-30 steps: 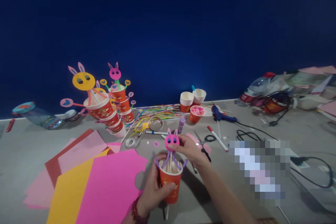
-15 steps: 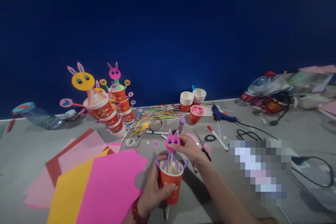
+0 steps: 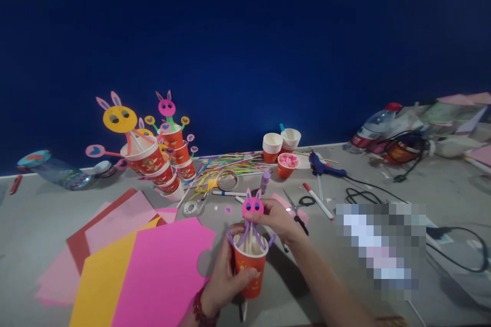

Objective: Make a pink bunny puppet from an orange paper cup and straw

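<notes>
My left hand (image 3: 228,271) wraps round an orange paper cup (image 3: 250,273) with a white rim, its thumb lying across the front. Purple strips (image 3: 261,237), like pipe cleaners or straws, bend up and outward from inside the cup along with a pale stick. Above the rim is a pink paper rabbit head (image 3: 252,208) with ears and dark-lidded eyes. My right hand (image 3: 273,218) pinches this head at its lower right edge, thumb in front and fingers behind. The cup stands nearly upright; the lower end of a white stick shows beneath it.
Pink and yellow paper sheets (image 3: 161,271) lie at the left. Behind them stand stacked cups with rabbit figures (image 3: 141,156). Coloured sticks (image 3: 230,166), scissors (image 3: 295,209), a marker (image 3: 318,202) and a blue glue gun (image 3: 324,167) with its cord lie farther back. A bottle (image 3: 374,127) leans at the right.
My right thumb has slid down from the middle of the rabbit head to its lower edge, uncovering more of its front. My left hand and the cup stay put.
</notes>
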`<action>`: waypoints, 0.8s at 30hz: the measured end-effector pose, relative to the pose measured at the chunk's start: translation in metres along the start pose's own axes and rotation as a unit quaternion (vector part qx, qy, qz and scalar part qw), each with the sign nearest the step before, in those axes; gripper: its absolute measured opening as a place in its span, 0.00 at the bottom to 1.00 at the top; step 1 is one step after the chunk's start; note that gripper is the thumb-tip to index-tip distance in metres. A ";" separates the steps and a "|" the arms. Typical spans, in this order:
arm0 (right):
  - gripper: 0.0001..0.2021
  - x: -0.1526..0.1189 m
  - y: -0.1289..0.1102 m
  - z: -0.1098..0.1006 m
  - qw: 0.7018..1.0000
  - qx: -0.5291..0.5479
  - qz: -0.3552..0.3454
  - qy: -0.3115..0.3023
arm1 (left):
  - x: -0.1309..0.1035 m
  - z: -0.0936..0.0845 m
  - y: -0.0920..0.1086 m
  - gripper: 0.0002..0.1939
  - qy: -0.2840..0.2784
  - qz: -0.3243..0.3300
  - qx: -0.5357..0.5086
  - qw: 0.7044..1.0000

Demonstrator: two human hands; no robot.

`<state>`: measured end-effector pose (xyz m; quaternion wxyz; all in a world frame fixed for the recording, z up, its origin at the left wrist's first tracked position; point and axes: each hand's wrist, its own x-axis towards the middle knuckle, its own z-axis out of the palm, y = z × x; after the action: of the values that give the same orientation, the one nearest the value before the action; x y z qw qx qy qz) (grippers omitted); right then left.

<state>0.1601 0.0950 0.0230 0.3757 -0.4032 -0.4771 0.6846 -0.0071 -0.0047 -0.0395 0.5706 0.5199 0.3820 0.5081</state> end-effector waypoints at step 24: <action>0.21 -0.001 -0.001 -0.001 1.000 0.015 0.018 -0.001 | 0.000 -0.001 -0.002 0.35 -0.004 0.005 -0.010 1.000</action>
<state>0.1610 0.0949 0.0244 0.3690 -0.4052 -0.4603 0.6984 -0.0074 -0.0040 -0.0419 0.5750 0.5182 0.3720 0.5123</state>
